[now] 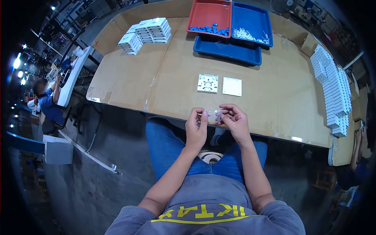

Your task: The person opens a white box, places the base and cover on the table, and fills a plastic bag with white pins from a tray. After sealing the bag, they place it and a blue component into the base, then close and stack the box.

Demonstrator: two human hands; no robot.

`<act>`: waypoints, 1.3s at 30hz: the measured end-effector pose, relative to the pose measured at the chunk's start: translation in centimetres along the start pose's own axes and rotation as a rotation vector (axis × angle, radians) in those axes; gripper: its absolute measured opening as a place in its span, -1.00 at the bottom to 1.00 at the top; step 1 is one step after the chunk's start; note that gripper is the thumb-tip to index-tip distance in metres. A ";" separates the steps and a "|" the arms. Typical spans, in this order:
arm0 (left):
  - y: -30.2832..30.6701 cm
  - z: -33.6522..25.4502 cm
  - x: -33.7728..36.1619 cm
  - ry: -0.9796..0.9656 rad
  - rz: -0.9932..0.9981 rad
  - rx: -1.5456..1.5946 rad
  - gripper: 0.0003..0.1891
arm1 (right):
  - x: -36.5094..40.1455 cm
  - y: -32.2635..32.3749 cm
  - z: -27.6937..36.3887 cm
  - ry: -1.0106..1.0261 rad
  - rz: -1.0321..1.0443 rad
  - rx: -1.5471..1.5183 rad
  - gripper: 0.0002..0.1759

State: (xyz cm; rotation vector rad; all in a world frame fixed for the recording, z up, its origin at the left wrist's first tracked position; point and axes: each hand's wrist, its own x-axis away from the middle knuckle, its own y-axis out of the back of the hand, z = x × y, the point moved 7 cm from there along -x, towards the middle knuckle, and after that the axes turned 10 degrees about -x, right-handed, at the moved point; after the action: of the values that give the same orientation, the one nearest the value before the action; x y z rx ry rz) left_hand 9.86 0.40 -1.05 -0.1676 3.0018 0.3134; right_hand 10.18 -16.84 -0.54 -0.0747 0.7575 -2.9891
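Between my two hands, near the table's front edge, is a small clear, shiny piece that looks like thin plastic (214,113). My left hand (196,126) pinches its left end between thumb and fingers. At its right end, my right hand (236,120) closes on it with thumb and fingertips. Fingers partly hide the piece, so its exact kind cannot be made out. Just beyond the hands lie a square white part with metal fittings (207,83) and, to its right, a plain white square plate (232,86). Neither hand touches them.
At the back stand a red tray (210,9) of blue pieces, a blue tray (250,17) of white pieces and another blue tray (227,50) in front. White stacks (147,31) stand back left, more stacked white units (332,92) at right. A co-worker (51,102) sits far left.
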 end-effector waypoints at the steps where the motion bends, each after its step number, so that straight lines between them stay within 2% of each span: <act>1: -0.1 -0.1 0.1 0.051 0.011 0.085 -0.84 | -0.2 0.2 -0.5 0.006 0.008 0.031 -0.67; 3: -0.6 -0.6 0.4 0.153 0.033 0.255 -0.84 | -0.2 0.2 -0.8 -0.001 0.009 0.072 -0.66; 5: -0.9 0.5 0.3 0.109 0.080 0.162 -0.83 | -0.1 -0.1 -0.8 -0.030 -0.001 0.091 -0.66; 8: -0.7 -0.1 0.2 0.118 0.061 0.167 -0.82 | 0.4 -1.5 -0.5 -0.164 -0.033 -0.207 -0.65; 17: -0.1 -0.5 -0.1 0.086 0.072 0.169 -0.77 | 0.4 -1.2 -2.0 -0.121 0.050 0.019 -0.87; 21: 0.7 -0.2 -0.1 0.072 0.010 -0.007 -0.73 | 0.2 -0.5 -2.1 -0.113 -0.022 0.097 -0.87; 24: 0.6 -0.3 0.2 0.023 -0.043 0.016 -0.73 | 0.0 -0.5 -1.7 -0.108 -0.071 0.083 -0.88; 27: 1.2 0.4 -0.1 0.128 -0.045 0.209 -0.73 | 0.0 -0.2 -1.6 -0.103 -0.111 0.026 -0.88; 32: 1.7 0.6 -0.6 0.142 -0.023 0.239 -0.72 | 0.1 0.2 -1.2 -0.113 -0.146 -0.056 -0.85; 37: 0.3 1.2 0.0 0.173 0.068 0.279 -0.71 | 0.3 -1.4 -2.4 -0.187 -0.023 -0.048 -0.82; 39: 1.0 0.9 0.0 0.146 0.064 0.160 -0.73 | 0.1 -0.9 -2.9 -0.176 -0.008 -0.032 -0.83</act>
State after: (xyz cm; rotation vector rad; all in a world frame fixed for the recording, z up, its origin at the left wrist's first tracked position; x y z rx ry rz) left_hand 9.85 1.59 -1.73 -0.0827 3.1635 0.0687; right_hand 9.84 -14.68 -2.67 -0.3376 0.7859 -2.9273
